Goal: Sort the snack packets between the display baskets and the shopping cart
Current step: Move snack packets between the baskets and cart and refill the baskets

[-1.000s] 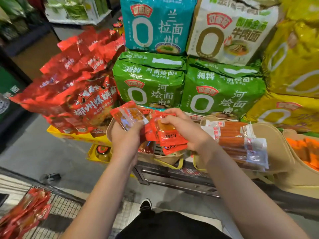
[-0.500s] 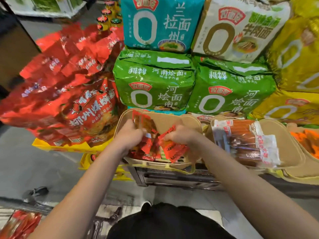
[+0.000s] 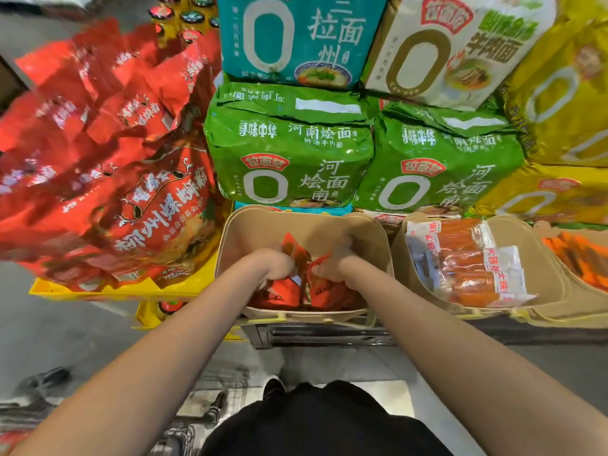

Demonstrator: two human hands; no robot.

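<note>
Red packets (image 3: 283,289) under both hands (image 3: 306,264) inside basket (image 3: 378,238)

Glossy plastic snack packets (image 3: 283,289) in a matt cardboard basket (image 3: 256,225).

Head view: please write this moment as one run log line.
left hand: grips red packets | right hand: grips red packets | place: inside beige basket | cart: unseen

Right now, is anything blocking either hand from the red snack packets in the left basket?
Nothing visible does. The left hand and right hand are both already down inside the tan basket, fingers curled into the red snack packets. The basket's top is open.
</note>
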